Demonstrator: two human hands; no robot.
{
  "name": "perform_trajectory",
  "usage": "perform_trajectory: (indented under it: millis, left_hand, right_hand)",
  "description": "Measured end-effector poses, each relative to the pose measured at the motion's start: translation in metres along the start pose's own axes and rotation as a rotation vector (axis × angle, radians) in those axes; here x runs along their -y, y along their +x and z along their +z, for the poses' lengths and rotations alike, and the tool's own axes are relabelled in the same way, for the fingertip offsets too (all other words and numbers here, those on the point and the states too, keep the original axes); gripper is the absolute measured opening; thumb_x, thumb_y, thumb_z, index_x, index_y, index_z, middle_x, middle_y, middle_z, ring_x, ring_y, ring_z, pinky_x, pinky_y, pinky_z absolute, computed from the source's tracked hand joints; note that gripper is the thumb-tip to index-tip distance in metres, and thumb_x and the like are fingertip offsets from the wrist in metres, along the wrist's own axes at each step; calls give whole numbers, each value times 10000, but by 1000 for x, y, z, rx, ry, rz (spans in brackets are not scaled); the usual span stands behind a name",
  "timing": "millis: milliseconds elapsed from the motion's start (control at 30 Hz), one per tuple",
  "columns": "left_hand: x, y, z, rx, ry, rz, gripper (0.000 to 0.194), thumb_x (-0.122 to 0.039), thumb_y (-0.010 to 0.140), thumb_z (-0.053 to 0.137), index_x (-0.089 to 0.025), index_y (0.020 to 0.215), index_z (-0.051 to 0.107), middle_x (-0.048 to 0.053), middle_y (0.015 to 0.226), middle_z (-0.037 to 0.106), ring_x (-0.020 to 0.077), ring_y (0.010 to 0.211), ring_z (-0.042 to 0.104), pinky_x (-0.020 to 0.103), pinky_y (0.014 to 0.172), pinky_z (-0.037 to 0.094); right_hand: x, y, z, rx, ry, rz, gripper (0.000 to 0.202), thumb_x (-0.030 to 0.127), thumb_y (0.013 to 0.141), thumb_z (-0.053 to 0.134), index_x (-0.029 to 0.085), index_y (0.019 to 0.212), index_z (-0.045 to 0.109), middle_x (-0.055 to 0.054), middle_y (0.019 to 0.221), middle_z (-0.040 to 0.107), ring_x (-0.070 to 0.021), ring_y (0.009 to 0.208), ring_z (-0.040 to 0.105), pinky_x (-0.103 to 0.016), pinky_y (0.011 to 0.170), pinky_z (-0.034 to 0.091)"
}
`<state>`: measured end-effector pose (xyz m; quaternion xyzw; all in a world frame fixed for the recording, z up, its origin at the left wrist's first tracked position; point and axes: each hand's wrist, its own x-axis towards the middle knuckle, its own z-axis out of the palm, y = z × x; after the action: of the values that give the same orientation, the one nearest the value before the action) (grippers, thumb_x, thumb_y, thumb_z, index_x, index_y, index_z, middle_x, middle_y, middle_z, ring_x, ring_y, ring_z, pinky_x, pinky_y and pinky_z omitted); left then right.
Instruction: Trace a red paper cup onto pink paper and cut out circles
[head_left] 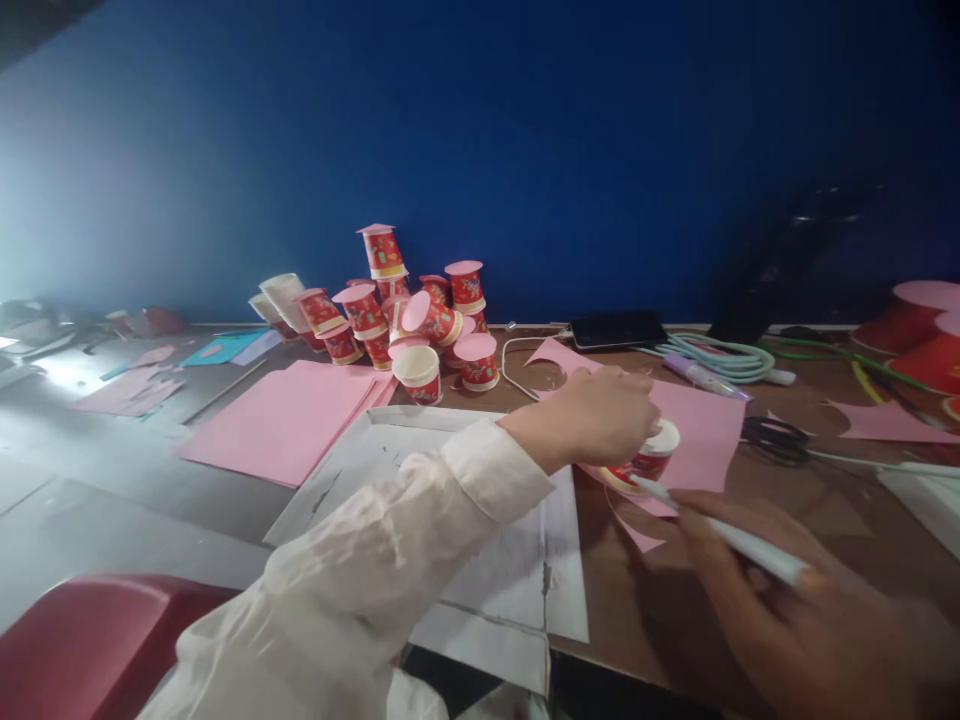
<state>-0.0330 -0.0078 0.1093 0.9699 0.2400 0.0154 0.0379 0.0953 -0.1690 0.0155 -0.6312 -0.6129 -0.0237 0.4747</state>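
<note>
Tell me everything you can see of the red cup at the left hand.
The red cup looks like printed paper, with a pale round end facing up and a yellowish band around its lower edge. It appears to stand mouth down on the pink paper, at the near edge. The left hand covers part of it; its exact grip is hidden. The white pen has its tip at the lower edge; contact there is unclear.

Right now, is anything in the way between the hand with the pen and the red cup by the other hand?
Nothing I can see, just the white marker in the right hand, pointing at the red cup. The left hand is on the cup's other side.
</note>
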Motion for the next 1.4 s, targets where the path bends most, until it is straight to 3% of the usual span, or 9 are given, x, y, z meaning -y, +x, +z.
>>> perform_trajectory:
  millis: [67, 167, 367, 600, 733, 1000, 1200, 1333, 1400]
  left_hand:
    - [-2, 2, -6, 25, -28, -7, 200, -93, 851, 595, -187, 896, 766, 141, 1128, 696, 300, 1006, 643, 418, 812, 490]
    - [-5, 2, -14, 75, -51, 8, 221, -100, 838, 595, -142, 975, 764, 165, 1158, 692, 296, 1015, 645, 415, 822, 501]
    - [-11, -3, -26, 185, -31, 11, 282, -169, 845, 623, -145, 1080, 776, 164, 1257, 675, 279, 1021, 649, 391, 812, 507]
    - [-7, 1, -18, 149, -27, 53, 308, -218, 755, 726, -149, 1049, 787, 149, 1204, 686, 268, 952, 650, 370, 755, 498]
    - [-2, 4, -9, 138, -6, 82, 347, -196, 647, 775, -153, 991, 781, 153, 1219, 681, 286, 995, 639, 351, 730, 491]
    - [-7, 2, -14, 163, -79, 41, 213, -166, 735, 710, -135, 936, 773, 129, 1159, 679, 255, 946, 640, 359, 738, 485]
    - [-9, 1, -22, 209, -91, 5, 255, -169, 824, 610, -149, 993, 800, 128, 1200, 694, 238, 913, 641, 365, 723, 475]
    - [-5, 7, -14, 161, -168, 18, 223, -324, 842, 653, -170, 876, 811, 125, 1116, 725, 258, 921, 649, 363, 739, 476]
    - [-3, 11, -7, 122, -189, 12, 208, -320, 817, 686, -151, 856, 801, 133, 1073, 734, 250, 888, 653, 349, 731, 479]
  right_hand:
    - [8, 6, 8, 106, 10, -95, 145, 433, 947, 593, 439, 1018, 719, 27, 930, 800, -265, 814, 775, -398, 711, 634]
    - [5, 8, 20, 218, -137, -204, 232, 351, 977, 565, 317, 1108, 753, -19, 1023, 807, -198, 732, 771, -312, 580, 596]
    - [0, 10, 41, 248, -479, -388, 324, 219, 987, 492, 216, 1181, 751, -69, 1090, 802, -209, 822, 783, -271, 488, 517]
    - [16, 25, 57, 349, -694, -336, 220, 122, 840, 614, 205, 999, 740, -59, 844, 752, -196, 668, 728, -272, 422, 264]
    - [19, 26, 61, 434, -761, -222, 134, 173, 885, 610, 198, 956, 720, -48, 762, 715, -185, 623, 703, -286, 457, 159]
    - [21, 26, 66, 484, -804, -158, 227, 158, 950, 515, 182, 873, 727, -64, 697, 667, -179, 602, 664, -306, 468, 170]
    - [21, 30, 65, 506, -812, -188, 270, 128, 946, 505, 151, 807, 735, -81, 667, 663, -172, 594, 665, -282, 466, 246]
    - [21, 31, 63, 532, -872, -223, 274, 137, 957, 498, 126, 845, 747, -111, 744, 720, -172, 633, 699, -275, 464, 246]
    - [20, 32, 63, 545, -886, -248, 286, 118, 957, 485, 129, 849, 749, -122, 749, 726, -180, 632, 702, -272, 459, 260]
